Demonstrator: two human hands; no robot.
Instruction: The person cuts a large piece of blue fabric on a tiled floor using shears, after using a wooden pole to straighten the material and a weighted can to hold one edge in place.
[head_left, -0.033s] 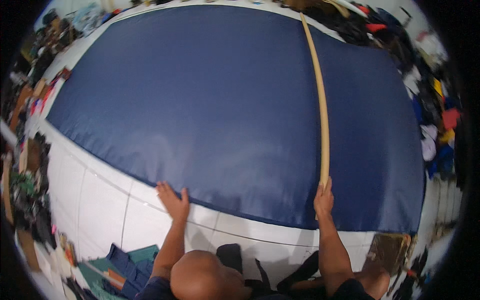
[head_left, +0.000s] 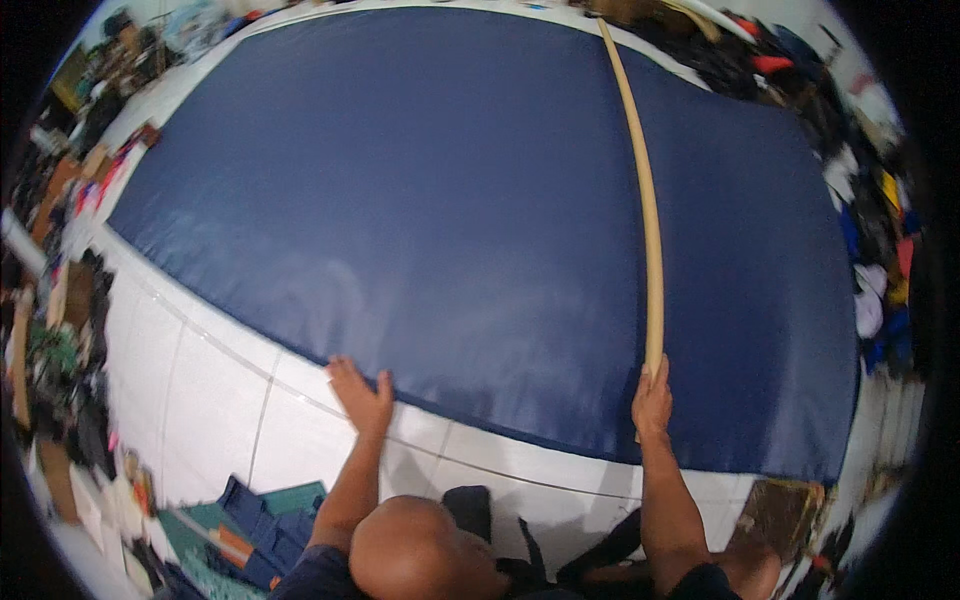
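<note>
A large sheet of dark blue, slightly shiny material (head_left: 420,200) lies spread over the white floor. Across its right part runs a long pale-yellow wooden strip (head_left: 648,215), from the far edge to the near one. My right hand (head_left: 654,402) is closed around the strip's near end, close to the sheet's front edge. Further left, my left hand (head_left: 364,400) rests with fingers apart at the sheet's near edge, its fingertips by the border. It holds nothing.
White tiles (head_left: 200,400) show in front of the sheet. At lower left, folded dark blue cloth (head_left: 255,525) lies on a green mat (head_left: 190,530). A brown board (head_left: 775,520) is at lower right. Heaps of mixed scraps (head_left: 75,330) line the sides.
The view has shifted slightly, so the whole scene sits a little differently in the picture. Both hands, the strip and the sheet keep their places relative to one another.
</note>
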